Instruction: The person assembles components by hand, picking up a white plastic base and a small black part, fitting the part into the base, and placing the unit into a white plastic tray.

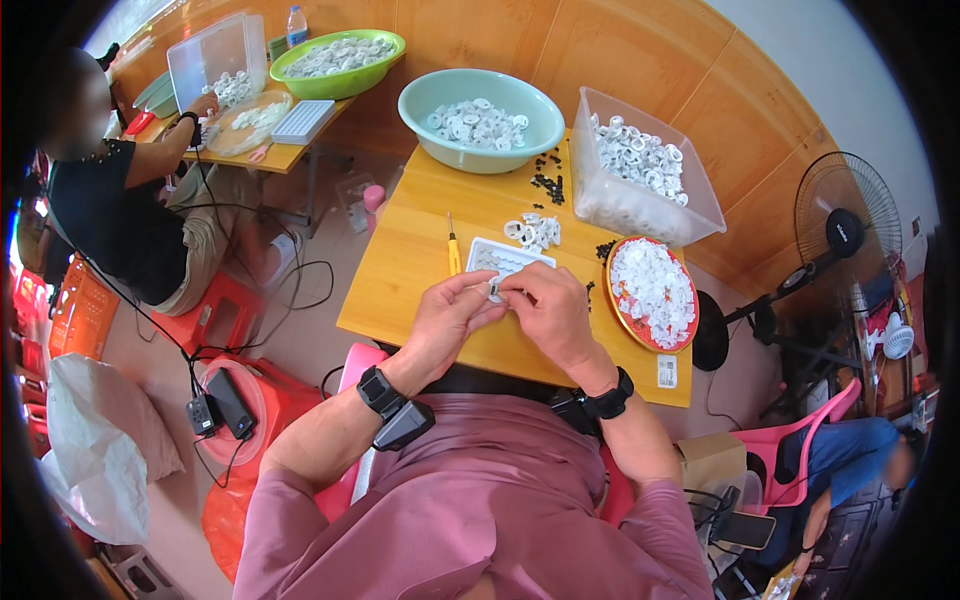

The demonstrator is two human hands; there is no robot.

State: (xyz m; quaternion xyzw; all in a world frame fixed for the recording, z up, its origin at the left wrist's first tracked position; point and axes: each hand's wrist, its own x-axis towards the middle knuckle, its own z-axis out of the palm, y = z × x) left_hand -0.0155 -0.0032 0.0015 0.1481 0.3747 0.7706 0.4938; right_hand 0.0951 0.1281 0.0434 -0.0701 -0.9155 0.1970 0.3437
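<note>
Above the near part of the wooden table, both hands meet at a small white plastic part [495, 288] with a dark spot on it. My left hand [452, 312] pinches it between thumb and fingertips. The fingers of my right hand [552, 310] are bent in against its other side. Just beyond the hands lies a white slotted tray [508, 257], partly hidden by them. A screwdriver with a yellow handle [454, 255] rests left of the tray. Behind the tray is a small pile of white ring-shaped parts [533, 232].
A pale green basin [420, 110] and a clear plastic bin [600, 205] hold white parts at the back. Small black pieces [548, 186] lie between them. A red plate [618, 318] of white pieces is at right, near a fan [843, 232]. A co-worker [130, 215] sits at another table, left.
</note>
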